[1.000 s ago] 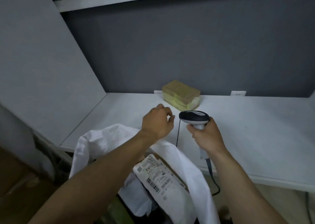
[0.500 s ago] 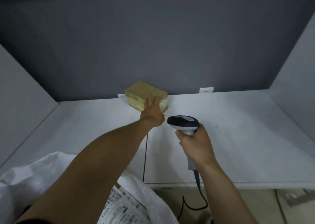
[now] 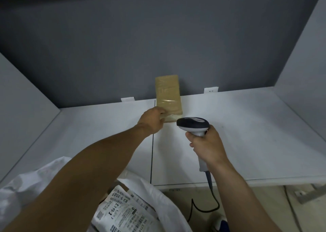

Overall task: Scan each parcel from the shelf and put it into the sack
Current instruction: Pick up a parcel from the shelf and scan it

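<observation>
A tan, tape-wrapped parcel (image 3: 168, 95) stands tipped up on its near end at the back of the white shelf (image 3: 247, 134). My left hand (image 3: 152, 119) grips its lower left edge, fingers curled round it. My right hand (image 3: 207, 146) holds a black-and-grey barcode scanner (image 3: 193, 125) just right of the parcel's near end, its head facing the parcel. The white sack (image 3: 35, 184) lies open at the bottom left, below the shelf edge. Inside it are white parcels with printed labels (image 3: 123, 212).
Grey walls close the shelf at the back and on both sides. A seam (image 3: 152, 152) runs front to back through the shelf. The scanner's cable (image 3: 210, 201) hangs down to the floor. A metal bracket (image 3: 310, 193) lies on the floor at the right.
My left hand reached from the sack to the parcel, took hold of it and tipped it up from lying flat. The scanner stayed close beside it.
</observation>
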